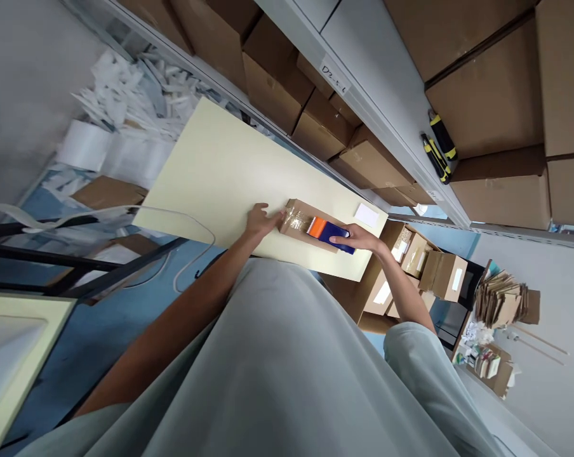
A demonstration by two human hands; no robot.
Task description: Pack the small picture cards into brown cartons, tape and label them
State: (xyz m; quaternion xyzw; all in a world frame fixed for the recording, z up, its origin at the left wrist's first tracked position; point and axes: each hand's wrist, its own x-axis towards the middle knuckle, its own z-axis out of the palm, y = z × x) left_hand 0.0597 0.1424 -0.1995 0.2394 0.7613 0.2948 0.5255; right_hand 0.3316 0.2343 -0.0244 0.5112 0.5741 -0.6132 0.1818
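Note:
A small brown cardboard box (296, 219) with shiny clear tape at its left end lies on the pale yellow tabletop (225, 171). At that taped end is my left hand (262, 219), its thumb held apart and its fingertips against the box. My right hand (358, 237) is closed around an orange and dark blue box-shaped thing (329, 233), which is over the right part of the cardboard box. Whether it rests on the box or is inside it, I cannot tell. A white paper slip (366, 214) lies on the tabletop beyond my right hand.
Shelves with cardboard cartons (315, 124) run along the table's far side. Two yellow-and-black cutters (439, 146) lie on an upper shelf. To the right stands a large carton (363, 298) of smaller boxes. White packing scraps (120, 89) and a looped white cord (192, 266) are at left.

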